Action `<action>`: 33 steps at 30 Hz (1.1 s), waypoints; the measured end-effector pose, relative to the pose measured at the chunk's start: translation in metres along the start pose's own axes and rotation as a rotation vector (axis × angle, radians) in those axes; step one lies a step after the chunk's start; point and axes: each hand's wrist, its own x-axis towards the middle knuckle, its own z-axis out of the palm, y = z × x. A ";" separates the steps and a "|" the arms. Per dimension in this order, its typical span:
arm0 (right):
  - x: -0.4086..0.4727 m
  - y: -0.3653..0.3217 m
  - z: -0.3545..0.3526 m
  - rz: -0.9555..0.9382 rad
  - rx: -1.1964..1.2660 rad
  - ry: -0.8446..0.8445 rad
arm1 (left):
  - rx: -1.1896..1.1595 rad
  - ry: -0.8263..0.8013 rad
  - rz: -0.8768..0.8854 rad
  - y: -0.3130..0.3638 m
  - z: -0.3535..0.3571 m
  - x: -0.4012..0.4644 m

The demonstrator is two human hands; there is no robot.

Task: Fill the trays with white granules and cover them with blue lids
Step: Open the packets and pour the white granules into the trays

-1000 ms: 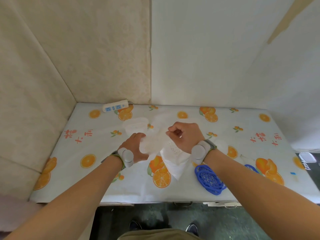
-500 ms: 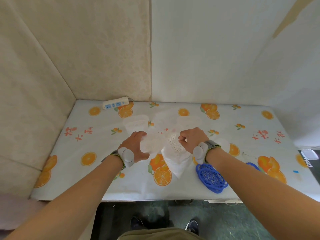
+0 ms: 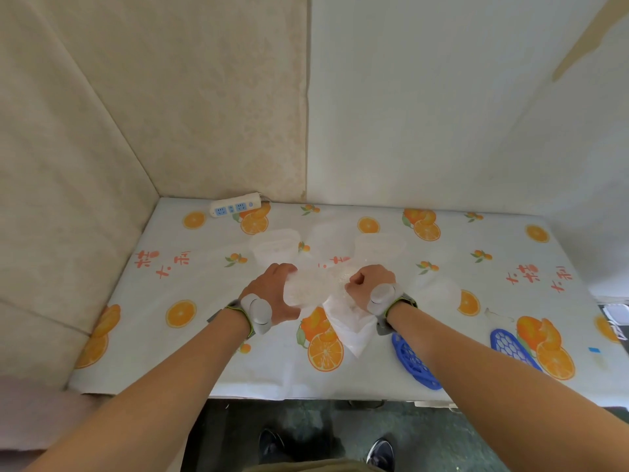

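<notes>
My left hand [image 3: 274, 294] grips a clear plastic tray [image 3: 304, 289] at the middle of the table. My right hand [image 3: 369, 287] is closed on the top of a white bag of granules [image 3: 350, 323], tipped toward that tray; white granules [image 3: 343, 275] show at its mouth. Three more clear trays stand behind: one at the left [image 3: 274, 245], one in the middle [image 3: 328, 238] and one at the right [image 3: 379, 248]. A blue lattice lid [image 3: 413, 361] lies under my right forearm, and a second blue lid [image 3: 514, 347] lies further right.
The table [image 3: 170, 287] wears a cloth printed with oranges and stands in a wall corner. A white power strip [image 3: 235, 204] lies at the back left. Another clear tray [image 3: 439, 291] sits right of my right wrist. The front edge drops to the floor by my shoes.
My right hand has come down and toward me with the bag's top, and the granules now show at the mouth. My left hand has stayed on the tray.
</notes>
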 end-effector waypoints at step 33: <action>-0.016 -0.012 -0.022 0.062 0.880 0.165 | -0.013 -0.004 -0.009 -0.001 0.001 0.003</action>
